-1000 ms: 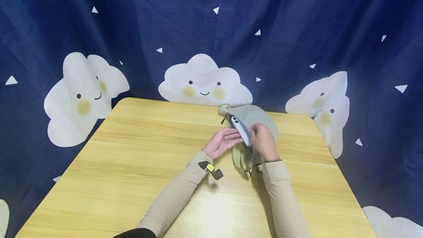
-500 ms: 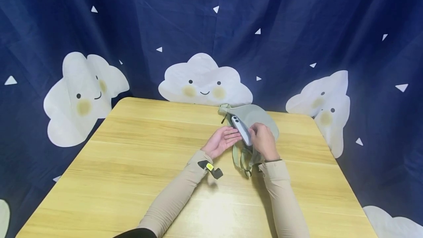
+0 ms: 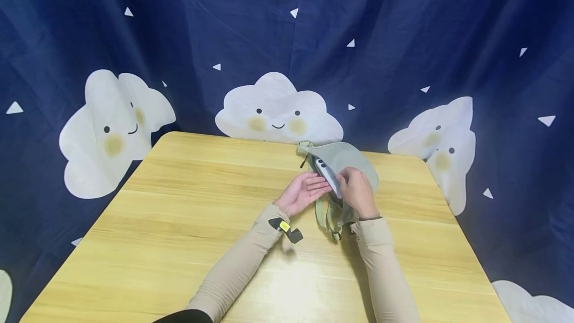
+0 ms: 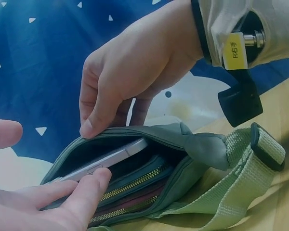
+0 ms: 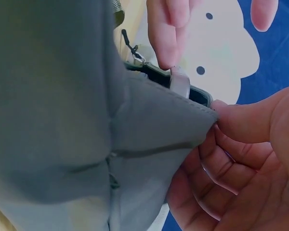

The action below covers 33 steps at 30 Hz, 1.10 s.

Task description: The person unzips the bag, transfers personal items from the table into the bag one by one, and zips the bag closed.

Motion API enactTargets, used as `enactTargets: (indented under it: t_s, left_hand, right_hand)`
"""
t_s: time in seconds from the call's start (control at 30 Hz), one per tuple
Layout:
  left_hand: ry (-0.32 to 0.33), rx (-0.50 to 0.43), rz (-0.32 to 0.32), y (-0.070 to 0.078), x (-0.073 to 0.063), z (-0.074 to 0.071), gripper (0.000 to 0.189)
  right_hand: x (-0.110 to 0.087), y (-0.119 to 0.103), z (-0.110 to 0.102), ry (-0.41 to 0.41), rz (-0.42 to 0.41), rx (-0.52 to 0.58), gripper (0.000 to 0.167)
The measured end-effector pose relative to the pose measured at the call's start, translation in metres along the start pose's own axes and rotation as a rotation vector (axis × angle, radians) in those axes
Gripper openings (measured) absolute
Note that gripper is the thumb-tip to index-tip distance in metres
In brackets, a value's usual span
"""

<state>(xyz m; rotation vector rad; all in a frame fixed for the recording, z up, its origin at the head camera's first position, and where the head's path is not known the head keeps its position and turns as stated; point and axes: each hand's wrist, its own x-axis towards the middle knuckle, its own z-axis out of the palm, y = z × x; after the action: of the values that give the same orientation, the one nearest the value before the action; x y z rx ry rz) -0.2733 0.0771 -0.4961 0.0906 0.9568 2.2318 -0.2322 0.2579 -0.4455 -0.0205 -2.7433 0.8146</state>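
Observation:
A grey-green waist bag (image 3: pixel 354 156) stands near the table's far edge with its main pocket unzipped. Inside the opening lies a pale silver phone (image 4: pixel 111 158), tilted, its camera end showing in the head view. My right hand (image 3: pixel 358 192) pinches the bag's opening edge between thumb and fingers, as the right wrist view shows. My left hand (image 3: pixel 301 194) is palm up, its fairly straight fingertips (image 4: pixel 102 177) touching the phone's side. Gold-toothed zippers (image 4: pixel 135 185) show inside the bag below the phone. The phone's lower end is hidden in the pocket.
The bag's pale green strap (image 3: pixel 329 216) with a black buckle (image 4: pixel 267 147) hangs onto the wooden table (image 3: pixel 179 223). A dark blue curtain (image 3: pixel 251 24) with clouds hangs behind the table's far edge.
The phone has slid a little deeper into the bag. My left fingers have moved slightly right with it, while my right hand stays on the bag's edge.

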Motion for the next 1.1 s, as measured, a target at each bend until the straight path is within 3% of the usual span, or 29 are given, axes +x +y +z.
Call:
enactTargets:
  t_s: [0.77,1.1]
  left_hand:
    - [-0.098,-0.013,-0.046,-0.0034,0.0006,0.0013,0.067]
    - [-0.076,-0.034,-0.053,-0.0072,-0.0003,0.0028,0.068]
  right_hand:
    - [-0.0009,0.0004,0.0000,-0.002,0.000,0.010,0.017]
    - [-0.0016,-0.0006,0.0008,-0.014,-0.004,0.007,0.017]
